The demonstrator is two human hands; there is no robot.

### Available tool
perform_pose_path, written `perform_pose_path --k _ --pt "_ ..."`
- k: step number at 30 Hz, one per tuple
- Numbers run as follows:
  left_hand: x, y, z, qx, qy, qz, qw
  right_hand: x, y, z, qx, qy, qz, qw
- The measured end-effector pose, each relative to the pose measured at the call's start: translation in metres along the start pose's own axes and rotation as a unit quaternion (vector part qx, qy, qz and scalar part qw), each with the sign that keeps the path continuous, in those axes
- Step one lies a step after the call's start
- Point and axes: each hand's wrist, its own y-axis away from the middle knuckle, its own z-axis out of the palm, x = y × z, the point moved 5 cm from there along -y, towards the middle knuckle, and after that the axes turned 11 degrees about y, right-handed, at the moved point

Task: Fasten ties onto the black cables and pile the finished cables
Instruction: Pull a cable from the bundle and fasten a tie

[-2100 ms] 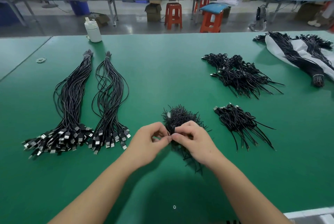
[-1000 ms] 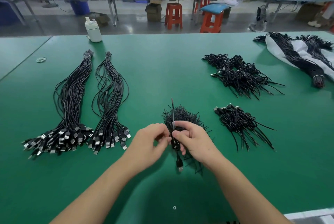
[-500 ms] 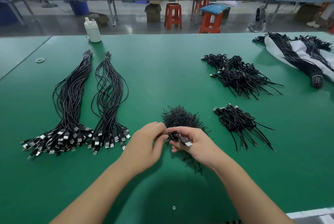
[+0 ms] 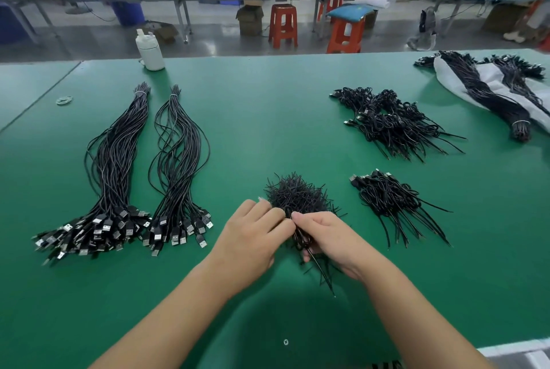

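My left hand [image 4: 253,237] and my right hand [image 4: 330,239] meet at the near edge of a heap of short black ties [image 4: 296,194]. Between them they pinch a coiled black cable [image 4: 302,239], whose loose end trails toward me on the green table [image 4: 268,118]. Two long bundles of untied USB cables [image 4: 116,172] [image 4: 178,172] lie at the left. A small pile of tied cables [image 4: 393,203] sits at the right, and a larger pile [image 4: 393,123] lies behind it.
A white bottle [image 4: 149,51] stands at the table's far edge. Rubber bands [image 4: 64,100] lie far left. More banded cable bundles [image 4: 488,97] rest on white sheeting at the far right. Orange stools and other benches stand beyond the table.
A cable held straight upright a second ago has been folded into a coil. Both hands now pinch it closer together, its plug hidden and its tail pointing toward me.
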Motion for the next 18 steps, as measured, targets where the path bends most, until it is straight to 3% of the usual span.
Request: perform_pose_path --k 2,4,8,11,14,18 --pt "-0.006 0.001 0.005 0.019 0.016 -0.008 1.0 -0.002 0.001 -0.01 0.02 0.035 0.002 0.999" --pt "-0.019 0.005 0.014 0.047 0.049 -0.037 0.997 -0.005 0.0 -0.029 0.063 0.165 0.003 0.984" --pt "-0.064 0.036 0.039 0.06 0.054 -0.183 0.98 -0.013 -0.005 -0.096 0.176 0.381 0.05 0.907" --pt "-0.094 0.071 0.059 0.002 0.013 -0.262 0.965 -0.023 -0.006 -0.16 0.264 0.512 0.104 0.811" --pt "-0.11 0.088 0.068 -0.011 0.01 -0.323 0.946 -0.021 -0.012 -0.216 0.295 0.584 0.181 0.734" --pt "-0.111 0.088 0.074 -0.016 0.009 -0.332 0.943 -0.007 -0.028 -0.251 0.282 0.603 0.243 0.706"
